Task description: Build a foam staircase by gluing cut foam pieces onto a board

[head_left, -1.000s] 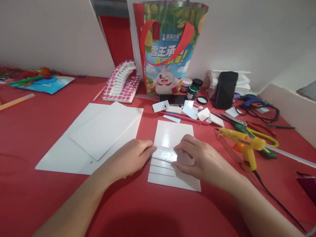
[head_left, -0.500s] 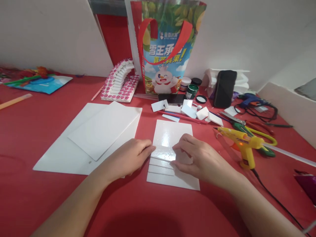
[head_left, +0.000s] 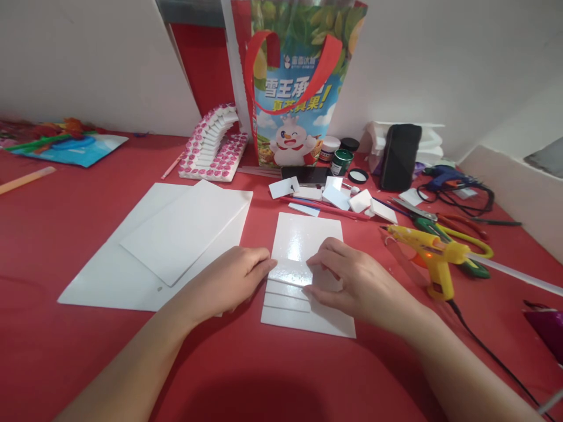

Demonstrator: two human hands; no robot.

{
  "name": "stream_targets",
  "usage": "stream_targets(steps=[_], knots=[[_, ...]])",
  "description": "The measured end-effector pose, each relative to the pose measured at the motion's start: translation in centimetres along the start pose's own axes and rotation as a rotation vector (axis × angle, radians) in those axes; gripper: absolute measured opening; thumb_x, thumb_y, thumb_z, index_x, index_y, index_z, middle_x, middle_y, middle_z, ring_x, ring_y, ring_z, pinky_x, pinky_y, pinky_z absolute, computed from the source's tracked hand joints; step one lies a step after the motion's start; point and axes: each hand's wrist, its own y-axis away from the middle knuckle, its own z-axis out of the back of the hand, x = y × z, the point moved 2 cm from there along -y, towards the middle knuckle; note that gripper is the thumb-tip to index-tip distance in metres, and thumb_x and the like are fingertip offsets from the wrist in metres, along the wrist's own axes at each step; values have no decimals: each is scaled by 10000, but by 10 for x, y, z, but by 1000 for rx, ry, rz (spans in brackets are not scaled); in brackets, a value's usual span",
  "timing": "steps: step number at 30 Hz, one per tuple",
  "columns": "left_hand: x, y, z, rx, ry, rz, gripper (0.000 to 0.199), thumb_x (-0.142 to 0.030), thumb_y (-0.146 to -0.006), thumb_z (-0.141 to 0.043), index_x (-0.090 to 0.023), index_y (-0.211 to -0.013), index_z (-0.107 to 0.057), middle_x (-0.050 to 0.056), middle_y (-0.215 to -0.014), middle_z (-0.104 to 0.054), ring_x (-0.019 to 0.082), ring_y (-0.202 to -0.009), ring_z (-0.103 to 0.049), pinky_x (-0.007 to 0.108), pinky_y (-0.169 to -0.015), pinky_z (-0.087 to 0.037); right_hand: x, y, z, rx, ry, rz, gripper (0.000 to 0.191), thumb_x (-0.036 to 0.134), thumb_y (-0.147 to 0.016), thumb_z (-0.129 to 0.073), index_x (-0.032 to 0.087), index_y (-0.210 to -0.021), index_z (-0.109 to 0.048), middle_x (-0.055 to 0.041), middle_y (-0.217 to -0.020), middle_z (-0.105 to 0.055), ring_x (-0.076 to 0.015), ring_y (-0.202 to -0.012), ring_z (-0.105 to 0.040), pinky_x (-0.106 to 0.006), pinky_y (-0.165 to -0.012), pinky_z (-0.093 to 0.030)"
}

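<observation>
A white board (head_left: pixel 308 234) lies on the red table (head_left: pixel 259 369), with several overlapping white strips (head_left: pixel 288 296) across its lower left part. My left hand (head_left: pixel 241 275) is closed, its thumb and fingertips pressed at the left end of the uppermost strip (head_left: pixel 290 272). At that strip's other end is my right hand (head_left: pixel 343 278), its thumb and index finger bent and apart, gripping the strip between them along its edges. The palms hide part of the board's right side.
White sheets (head_left: pixel 114 258) overlap at left. A yellow glue gun (head_left: pixel 435 258) with a cord stands right, near scissors and pliers. Small white pieces (head_left: pixel 336 198), paint jars (head_left: pixel 342 161), a bag (head_left: pixel 299 76), a phone (head_left: pixel 399 157) and a pink-dotted model (head_left: pixel 213 143) stand behind.
</observation>
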Motion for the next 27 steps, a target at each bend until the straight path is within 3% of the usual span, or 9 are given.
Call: stream_targets(steps=[8,13,18,23,27], knots=[[1,0,0,4,15,8,479,-655,-944,-369,-243,-707,-311,-62,-521,-358,115,-344,-391,240,-339,-306,0,0,3,27,-43,-48,261,359,-857,-742,156,-999,-660,-52,-947,-608,-136,-683,-541,-265,-608,-428],[5,1,3,7,41,10,492,-654,-947,-391,-237,-692,-336,-65,-488,-464,117,-339,-468,246,-398,-372,-11,1,7,9,-272,-364,337,510,-869,-669,175,-905,-668,-20,-767,-620,-137,-632,-536,-259,-554,-387],[8,0,4,77,53,47,444,-652,-912,-453,-242,-745,-430,-49,-503,-582,130,-331,-501,251,-407,-395,-15,0,2,194,-591,-650,370,536,-837,-691,184,-757,-609,17,-633,-598,-83,-489,-445,-225,-441,-294],[10,-2,1,139,74,51,444,-684,-876,-490,-244,-819,-473,-43,-564,-614,136,-341,-522,244,-388,-390,-5,-3,4,268,-721,-746,364,467,-824,-728,197,-662,-545,86,-388,-442,-50,-339,-322,-208,-370,-246],[11,-1,0,152,88,43,429,-670,-894,-469,-247,-827,-463,-48,-568,-595,127,-337,-509,238,-375,-366,-1,-4,3,277,-759,-757,380,447,-827,-729,185,-619,-548,55,-431,-540,-42,-316,-358,-200,-343,-259]])
